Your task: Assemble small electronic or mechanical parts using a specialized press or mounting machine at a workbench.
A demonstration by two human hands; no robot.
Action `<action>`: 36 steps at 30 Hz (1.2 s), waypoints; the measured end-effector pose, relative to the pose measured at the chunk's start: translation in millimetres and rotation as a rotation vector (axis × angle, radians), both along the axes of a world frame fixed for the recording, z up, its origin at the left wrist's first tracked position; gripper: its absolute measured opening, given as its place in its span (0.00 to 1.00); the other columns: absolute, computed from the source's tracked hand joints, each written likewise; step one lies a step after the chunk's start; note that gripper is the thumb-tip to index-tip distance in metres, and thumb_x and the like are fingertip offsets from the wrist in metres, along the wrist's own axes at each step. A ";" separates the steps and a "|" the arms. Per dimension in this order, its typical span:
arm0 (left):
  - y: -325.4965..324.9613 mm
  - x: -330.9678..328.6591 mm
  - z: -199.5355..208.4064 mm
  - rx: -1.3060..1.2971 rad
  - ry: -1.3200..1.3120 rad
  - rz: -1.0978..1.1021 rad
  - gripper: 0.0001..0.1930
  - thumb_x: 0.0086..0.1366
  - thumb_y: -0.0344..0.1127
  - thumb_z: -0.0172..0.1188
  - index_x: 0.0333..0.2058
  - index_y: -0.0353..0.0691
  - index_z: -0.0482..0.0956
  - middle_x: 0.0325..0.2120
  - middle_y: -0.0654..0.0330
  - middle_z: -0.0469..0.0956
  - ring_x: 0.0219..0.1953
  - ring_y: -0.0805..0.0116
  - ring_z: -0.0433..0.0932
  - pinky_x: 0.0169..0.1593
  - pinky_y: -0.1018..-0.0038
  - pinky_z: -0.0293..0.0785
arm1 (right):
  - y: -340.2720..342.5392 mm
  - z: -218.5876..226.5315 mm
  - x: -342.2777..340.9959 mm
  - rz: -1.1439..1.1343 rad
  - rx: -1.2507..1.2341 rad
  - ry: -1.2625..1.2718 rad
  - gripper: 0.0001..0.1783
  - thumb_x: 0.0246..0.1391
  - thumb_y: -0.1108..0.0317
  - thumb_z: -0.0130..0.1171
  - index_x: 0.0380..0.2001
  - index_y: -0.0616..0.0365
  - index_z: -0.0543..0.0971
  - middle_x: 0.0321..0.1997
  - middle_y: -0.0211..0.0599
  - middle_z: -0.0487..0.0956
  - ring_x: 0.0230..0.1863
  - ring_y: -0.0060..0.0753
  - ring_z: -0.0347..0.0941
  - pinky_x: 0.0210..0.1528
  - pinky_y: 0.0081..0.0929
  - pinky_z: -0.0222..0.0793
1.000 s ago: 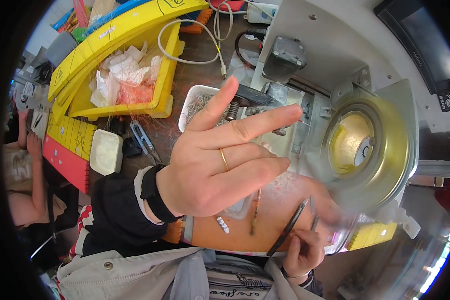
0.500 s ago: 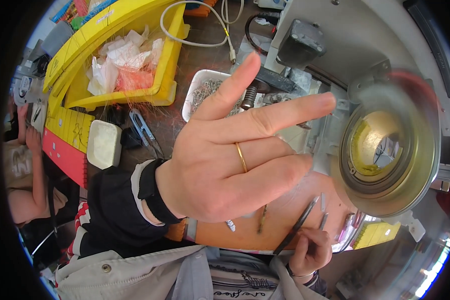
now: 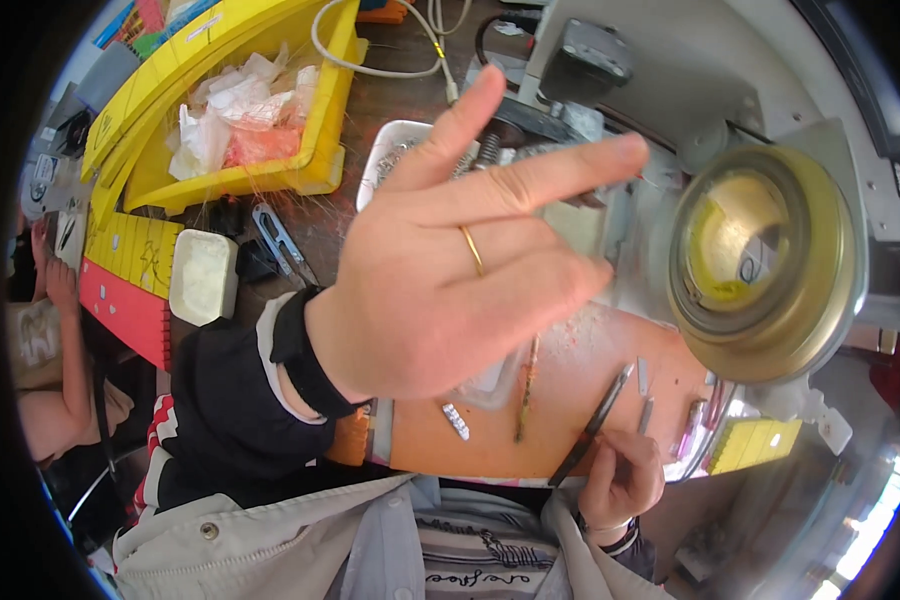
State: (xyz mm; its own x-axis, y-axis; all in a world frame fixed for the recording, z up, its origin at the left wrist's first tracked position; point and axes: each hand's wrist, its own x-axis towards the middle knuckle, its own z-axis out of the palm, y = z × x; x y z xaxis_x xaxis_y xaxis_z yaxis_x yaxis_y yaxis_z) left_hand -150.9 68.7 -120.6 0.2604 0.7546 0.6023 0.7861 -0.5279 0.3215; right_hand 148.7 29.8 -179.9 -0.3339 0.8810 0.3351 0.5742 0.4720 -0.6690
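Observation:
My left hand (image 3: 460, 250), wearing a gold ring, is raised over the middle of the bench. Its thumb and index finger stretch apart and the other fingers bend inward; nothing shows in its grasp. Behind it sits a white tray (image 3: 382, 150) of small metal pieces, partly covered. My right hand (image 3: 625, 480) rests low at the bench's front edge, fingers curled together. Whatever they pinch, if anything, is hidden. Right beside its fingertips lies a dark pointed tool like tweezers (image 3: 595, 420). A thin brownish stick (image 3: 526, 400) and a small silvery piece (image 3: 456, 421) lie on the orange-brown board (image 3: 490, 455).
A yellow bin (image 3: 320, 165) holds white and pink scraps. Near it are a white dish (image 3: 203, 277) and blue-handled snips (image 3: 278, 240). A machine with a round gold-coloured part (image 3: 830, 270) stands at right. Another person's arm (image 3: 65, 340) shows far left.
The whole view has shifted slightly, so most of the bench appears higher. My left hand has moved a little up and left, uncovering more of the board. The right hand keeps its pose.

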 end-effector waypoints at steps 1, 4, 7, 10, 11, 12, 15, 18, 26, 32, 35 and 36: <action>-0.3 1.1 1.2 0.014 -0.014 0.028 0.06 0.53 0.27 0.65 0.31 0.43 0.83 0.26 0.65 0.83 0.58 0.52 0.76 0.72 0.47 0.42 | 0.8 -1.2 -1.3 0.012 0.038 0.012 0.09 0.42 0.84 0.62 0.29 0.61 0.80 0.25 0.38 0.80 0.22 0.35 0.75 0.27 0.26 0.68; 2.2 4.6 2.9 0.055 -0.019 0.043 0.06 0.54 0.25 0.65 0.32 0.42 0.83 0.26 0.62 0.83 0.58 0.51 0.75 0.71 0.47 0.44 | 1.2 -2.8 -1.6 -0.016 0.091 0.018 0.10 0.41 0.84 0.63 0.29 0.61 0.81 0.25 0.38 0.80 0.21 0.34 0.74 0.26 0.25 0.67; 1.4 6.0 6.3 0.087 0.000 0.061 0.07 0.54 0.23 0.64 0.32 0.41 0.82 0.26 0.59 0.82 0.59 0.49 0.75 0.70 0.47 0.47 | 0.3 -1.6 0.8 -0.023 0.062 0.069 0.11 0.41 0.85 0.63 0.31 0.62 0.80 0.25 0.38 0.80 0.21 0.34 0.74 0.26 0.25 0.67; 1.0 4.8 4.1 0.113 0.008 0.064 0.08 0.54 0.21 0.62 0.32 0.40 0.82 0.27 0.58 0.82 0.59 0.48 0.75 0.70 0.46 0.49 | 1.3 5.0 2.4 0.086 0.147 0.128 0.14 0.42 0.84 0.63 0.35 0.62 0.80 0.26 0.37 0.80 0.22 0.33 0.74 0.26 0.25 0.67; 1.3 4.5 3.7 0.121 0.015 0.063 0.08 0.54 0.21 0.62 0.32 0.40 0.82 0.27 0.58 0.82 0.59 0.47 0.75 0.69 0.46 0.50 | -0.9 16.5 2.1 0.153 0.077 0.084 0.15 0.42 0.83 0.63 0.37 0.63 0.80 0.27 0.37 0.80 0.23 0.34 0.75 0.27 0.26 0.68; 4.3 5.4 2.9 0.133 0.008 0.045 0.08 0.54 0.21 0.62 0.32 0.40 0.82 0.27 0.58 0.82 0.59 0.47 0.75 0.69 0.46 0.50 | -2.2 29.9 1.6 0.217 0.005 0.036 0.16 0.42 0.83 0.64 0.39 0.63 0.80 0.29 0.38 0.81 0.25 0.34 0.75 0.29 0.27 0.69; 1.4 8.4 2.8 0.128 0.061 0.069 0.09 0.56 0.19 0.59 0.33 0.39 0.81 0.28 0.56 0.83 0.59 0.47 0.74 0.69 0.47 0.50 | -4.3 90.8 -5.3 0.551 -0.120 0.278 0.12 0.53 0.71 0.59 0.40 0.66 0.80 0.35 0.40 0.82 0.30 0.41 0.77 0.37 0.32 0.72; -0.1 8.0 5.2 0.196 0.036 0.092 0.07 0.54 0.21 0.63 0.32 0.39 0.82 0.38 0.50 0.83 0.56 0.55 0.77 0.68 0.50 0.56 | -16.6 113.2 -23.2 0.731 -0.211 0.842 0.14 0.58 0.66 0.56 0.39 0.68 0.80 0.37 0.42 0.83 0.34 0.43 0.77 0.38 0.36 0.72; 6.4 11.0 1.5 0.213 0.021 0.058 0.06 0.56 0.21 0.63 0.32 0.38 0.82 0.39 0.50 0.83 0.57 0.54 0.77 0.67 0.49 0.56 | -38.5 125.2 -14.4 0.689 -0.202 0.950 0.13 0.57 0.66 0.58 0.38 0.67 0.80 0.34 0.40 0.81 0.31 0.40 0.76 0.34 0.33 0.70; -0.1 8.8 1.2 0.201 0.025 0.077 0.06 0.57 0.21 0.63 0.32 0.39 0.83 0.36 0.53 0.83 0.57 0.55 0.77 0.67 0.49 0.56 | -48.8 120.9 -43.6 0.719 -0.233 1.036 0.12 0.57 0.66 0.59 0.37 0.66 0.81 0.32 0.39 0.80 0.29 0.37 0.75 0.31 0.31 0.68; 2.2 11.8 1.2 0.201 0.016 0.068 0.06 0.57 0.21 0.63 0.32 0.39 0.83 0.36 0.54 0.83 0.57 0.55 0.77 0.67 0.49 0.56 | -25.9 119.4 -63.7 0.725 -0.235 1.074 0.12 0.57 0.66 0.60 0.36 0.66 0.81 0.31 0.39 0.80 0.28 0.36 0.74 0.30 0.30 0.67; 2.4 11.1 -0.5 0.197 0.013 0.071 0.06 0.57 0.21 0.63 0.32 0.39 0.83 0.35 0.54 0.83 0.57 0.55 0.77 0.67 0.49 0.56 | -42.2 119.6 -58.1 0.728 -0.243 1.091 0.12 0.57 0.66 0.60 0.36 0.66 0.81 0.31 0.38 0.80 0.27 0.36 0.74 0.29 0.29 0.67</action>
